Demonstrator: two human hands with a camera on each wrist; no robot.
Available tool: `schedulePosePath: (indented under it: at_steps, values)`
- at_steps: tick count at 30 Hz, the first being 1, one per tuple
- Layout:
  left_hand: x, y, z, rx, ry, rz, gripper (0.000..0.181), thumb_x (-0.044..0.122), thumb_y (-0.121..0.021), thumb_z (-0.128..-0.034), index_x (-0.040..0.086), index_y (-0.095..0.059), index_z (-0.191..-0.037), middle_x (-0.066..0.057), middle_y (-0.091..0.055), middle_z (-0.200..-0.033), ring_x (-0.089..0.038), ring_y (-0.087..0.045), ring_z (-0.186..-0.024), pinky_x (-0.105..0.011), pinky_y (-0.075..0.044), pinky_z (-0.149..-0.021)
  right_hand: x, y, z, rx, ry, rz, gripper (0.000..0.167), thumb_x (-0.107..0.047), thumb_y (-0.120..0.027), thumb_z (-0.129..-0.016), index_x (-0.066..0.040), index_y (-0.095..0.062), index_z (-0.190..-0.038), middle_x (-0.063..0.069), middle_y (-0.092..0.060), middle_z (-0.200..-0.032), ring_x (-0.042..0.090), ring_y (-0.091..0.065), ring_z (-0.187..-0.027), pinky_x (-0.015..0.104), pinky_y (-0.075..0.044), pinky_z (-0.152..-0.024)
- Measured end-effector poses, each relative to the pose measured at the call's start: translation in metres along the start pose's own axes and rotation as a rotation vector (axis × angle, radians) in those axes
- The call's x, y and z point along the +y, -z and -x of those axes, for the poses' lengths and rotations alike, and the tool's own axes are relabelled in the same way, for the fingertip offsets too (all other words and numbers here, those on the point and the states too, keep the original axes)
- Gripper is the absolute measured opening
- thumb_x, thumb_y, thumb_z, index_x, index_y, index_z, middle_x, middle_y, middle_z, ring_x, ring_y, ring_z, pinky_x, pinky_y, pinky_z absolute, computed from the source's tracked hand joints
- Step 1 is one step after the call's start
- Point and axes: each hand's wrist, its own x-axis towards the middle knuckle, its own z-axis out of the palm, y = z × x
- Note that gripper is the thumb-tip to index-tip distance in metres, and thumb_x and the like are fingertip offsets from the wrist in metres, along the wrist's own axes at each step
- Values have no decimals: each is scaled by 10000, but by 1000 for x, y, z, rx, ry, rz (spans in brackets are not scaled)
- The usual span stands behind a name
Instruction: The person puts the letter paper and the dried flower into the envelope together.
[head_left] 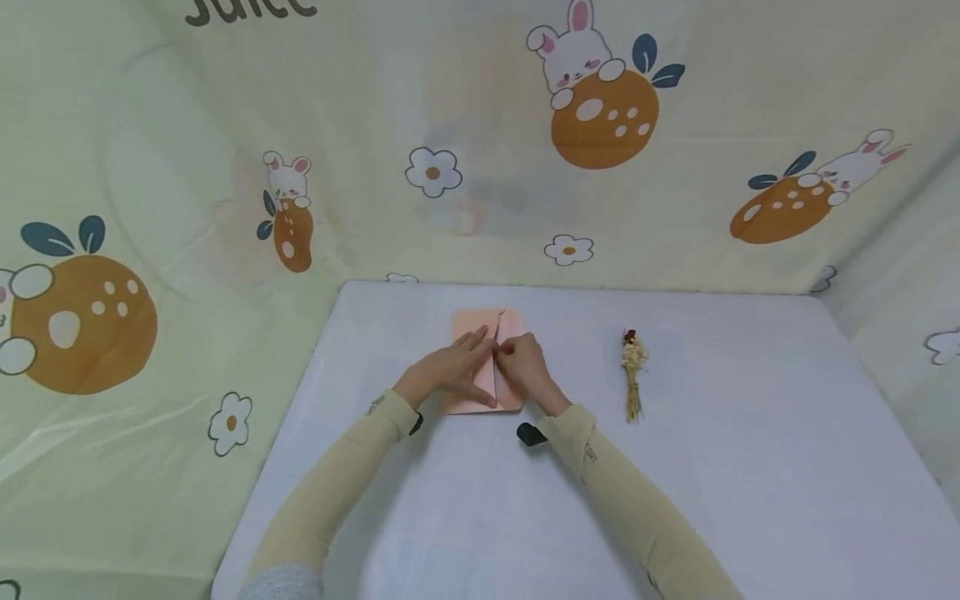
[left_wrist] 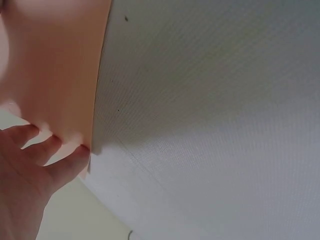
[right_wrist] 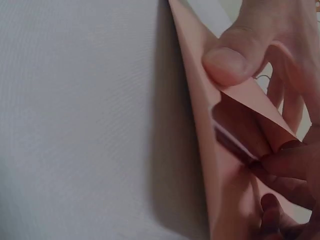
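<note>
Two hands: both placed on the peach-pink envelope (head_left: 487, 377), at its lengthwise slit;
Left hand (head_left: 452, 365): spread wide; the paper is pressed by it, thumb set apart;
Right hand (head_left: 527, 365): held narrow; the slit's edge is pinched by curled fingers;
Envelope: laid on the white tabletop (head_left: 712, 500), towards its far side;
Dried-flower bunch (head_left: 634, 371): laid right of the envelope, well apart.

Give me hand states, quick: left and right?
Left hand: open, resting on the pink folded card.
Right hand: closed, apparently pinching the pink folded card near its middle.
</note>
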Motion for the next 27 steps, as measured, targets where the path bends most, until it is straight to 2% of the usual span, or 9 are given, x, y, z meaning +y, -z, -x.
schedulePosePath:
  at_steps: [3,7,11,14,18,21,27]
  values:
    - [3,0,-1,-1,-7,-4,1132,741,-687,-773,220,-142,-1617,-71,35,-1714,-342,-81,-1574,-543,-337,-1181,4,0,-2,-50,81,0,165,-21,-625,-911,30,-781,-925,134,-726,-816,194,-556,-732,264,-433,-660]
    - [4,-1,-2,-3,-9,-5,1171,741,-687,-775,201,-95,-1628,-80,33,-1713,-332,-71,-1576,-532,-333,-1186,7,4,-2,-113,142,6,165,-9,-604,-928,30,-763,-949,137,-718,-845,215,-570,-753,319,-481,-711]
    - [0,-3,-2,-2,9,6,1161,751,-696,-759,227,-120,-1620,-63,47,-1714,-314,-55,-1580,-532,-328,-1189,9,15,4,-162,163,23,208,-103,-614,-978,9,-725,-1115,149,-721,-1035,254,-636,-941,403,-531,-872]
    - [-3,-3,-3,3,18,9,1103,766,-699,-743,265,-193,-1586,-55,46,-1714,-320,-65,-1579,-550,-339,-1178,11,33,14,-172,124,-4,324,-178,-617,-998,0,-642,-1268,168,-678,-1173,301,-636,-1067,446,-529,-941]
    - [-6,-2,-3,6,24,15,1031,764,-716,-729,283,-271,-1525,-62,27,-1714,-346,-89,-1573,-569,-362,-1156,18,67,31,-152,29,-27,456,-265,-605,-1011,-19,-540,-1389,186,-631,-1270,334,-633,-1106,453,-553,-885]
    - [-7,-2,-3,0,15,32,1011,751,-731,-724,269,-297,-1499,-80,25,-1713,-368,-88,-1569,-585,-356,-1154,31,94,43,-110,-46,-2,510,-329,-594,-1013,-33,-510,-1421,193,-611,-1313,337,-632,-1119,447,-560,-856]
    - [-2,-2,-5,-22,-5,43,1022,756,-723,-729,252,-291,-1506,-94,38,-1711,-368,-71,-1571,-588,-322,-1175,73,150,67,1,-130,104,562,-381,-559,-1020,27,-507,-1403,263,-572,-1332,412,-598,-1156,537,-508,-944]
